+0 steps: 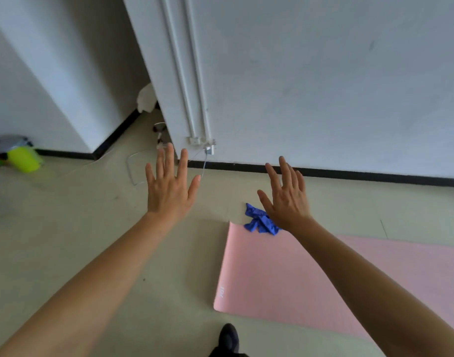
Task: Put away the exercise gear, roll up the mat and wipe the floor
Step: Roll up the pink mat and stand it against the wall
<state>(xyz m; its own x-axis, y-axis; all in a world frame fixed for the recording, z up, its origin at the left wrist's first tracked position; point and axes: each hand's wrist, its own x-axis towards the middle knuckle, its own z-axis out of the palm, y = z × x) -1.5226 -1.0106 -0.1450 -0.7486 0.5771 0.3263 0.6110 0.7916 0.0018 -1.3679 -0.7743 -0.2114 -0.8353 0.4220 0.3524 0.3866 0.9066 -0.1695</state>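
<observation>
A pink exercise mat (272, 276) lies flat and unrolled on the pale floor, at the lower right. A crumpled blue cloth (259, 220) rests at the mat's far left corner, partly on the floor. My left hand (169, 186) is stretched out over the bare floor, fingers spread, holding nothing. My right hand (285, 197) hovers just right of the cloth and partly covers it, fingers apart and empty. A lime-green cylinder-like item (25, 158) lies at the far left by the wall with other blurred gear.
A white wall (323, 86) with a black skirting board (349, 173) runs behind the mat. White pipes (189, 86) run down a wall corner to a fitting with a thin cable on the floor. My dark shoe (228, 338) stands at the mat's near edge.
</observation>
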